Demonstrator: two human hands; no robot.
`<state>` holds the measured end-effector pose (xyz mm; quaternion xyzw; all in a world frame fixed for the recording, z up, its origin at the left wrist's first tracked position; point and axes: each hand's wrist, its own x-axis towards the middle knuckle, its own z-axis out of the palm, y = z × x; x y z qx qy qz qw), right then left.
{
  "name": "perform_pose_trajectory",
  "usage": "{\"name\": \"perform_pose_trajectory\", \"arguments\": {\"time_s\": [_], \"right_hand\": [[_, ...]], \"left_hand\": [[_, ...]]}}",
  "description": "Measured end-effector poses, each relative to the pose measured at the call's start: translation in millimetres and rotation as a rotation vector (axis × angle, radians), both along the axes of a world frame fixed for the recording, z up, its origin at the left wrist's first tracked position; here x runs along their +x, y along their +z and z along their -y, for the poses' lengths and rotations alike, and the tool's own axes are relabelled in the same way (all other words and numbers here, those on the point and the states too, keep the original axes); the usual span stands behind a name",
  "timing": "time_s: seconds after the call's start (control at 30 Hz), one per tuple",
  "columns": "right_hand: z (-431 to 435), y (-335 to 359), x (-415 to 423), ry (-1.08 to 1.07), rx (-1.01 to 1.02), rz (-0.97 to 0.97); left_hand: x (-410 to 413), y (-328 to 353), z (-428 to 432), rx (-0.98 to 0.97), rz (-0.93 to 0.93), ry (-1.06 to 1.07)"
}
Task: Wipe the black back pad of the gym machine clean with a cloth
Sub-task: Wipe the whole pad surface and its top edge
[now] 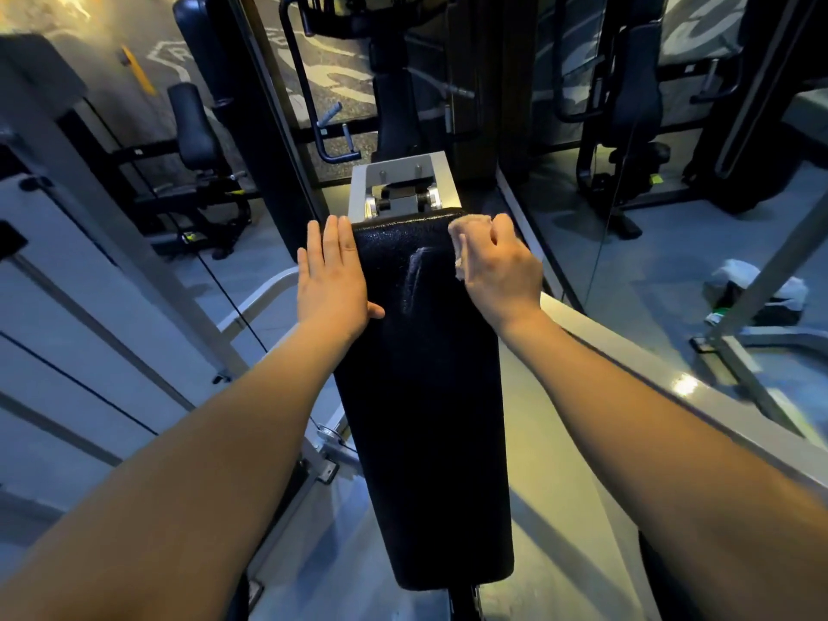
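While our left forearm (210, 441) and right forearm (649, 419) reach forward from the near edge, the black back pad (421, 419) lies lengthwise between them. It runs from its rounded near end at the bottom centre to its far end in the middle of the view. Grey metal frame bars (596, 333) and a pale floor (551, 508) show on both sides of it.

Farther along, our left hand (334, 280) lies flat against the pad's left edge close to the far end. Its fingers are straight and held together, and its thumb rests on the pad's top face. Our right hand (499, 266) sits at the pad's far right corner, fingers curled round a pale, bunched cloth (461, 228) and pressing it onto the pad. We see the cloth only beyond the knuckles and at the hand's left side. Between the two hands a glossy streak (414, 271) runs along the textured black surface.

Just beyond the pad's far end stands a grey metal bracket (358, 190) with bright rollers inside it. Farther off to the left is another machine with a black padded seat (192, 123). Off to the right a white and dark bag (757, 289) lies on the floor, and dark machine frames fill the far background.
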<state>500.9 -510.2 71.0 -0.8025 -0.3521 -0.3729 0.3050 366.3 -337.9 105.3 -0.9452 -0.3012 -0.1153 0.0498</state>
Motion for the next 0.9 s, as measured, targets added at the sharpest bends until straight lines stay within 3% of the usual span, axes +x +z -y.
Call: {"name": "perform_pose_trajectory", "arguments": {"time_s": [0.17, 0.33, 0.47, 0.6, 0.7, 0.77, 0.9], "right_hand": [[17.1, -65.4, -9.3, -0.018, -0.190, 0.068], [11.3, -19.9, 6.7, 0.071, -0.144, 0.254], [-13.7, 21.5, 15.7, -0.036, -0.024, 0.168], [-21.5, -8.3, -4.4, 0.018, -0.049, 0.189], [-11.7, -43.5, -17.1, 0.089, -0.207, 0.248], [-10.6, -34.4, -17.2, 0.140, -0.233, 0.291], [-28.4, 22.1, -4.7, 0.076, -0.062, 0.292]], "left_hand": [[-0.4, -1.9, 0.8, 0.012, 0.019, -0.007], [-1.5, -2.1, 1.7, 0.003, 0.026, -0.012], [-3.8, -3.3, -0.7, 0.010, 0.044, -0.037], [-4.2, -5.1, -3.8, 0.049, 0.044, -0.038], [-3.5, -6.3, -5.3, 0.042, 0.051, -0.046], [-4.2, -6.7, -6.3, 0.048, 0.063, -0.043], [-6.0, -7.5, -7.6, 0.040, 0.079, -0.064]]}}
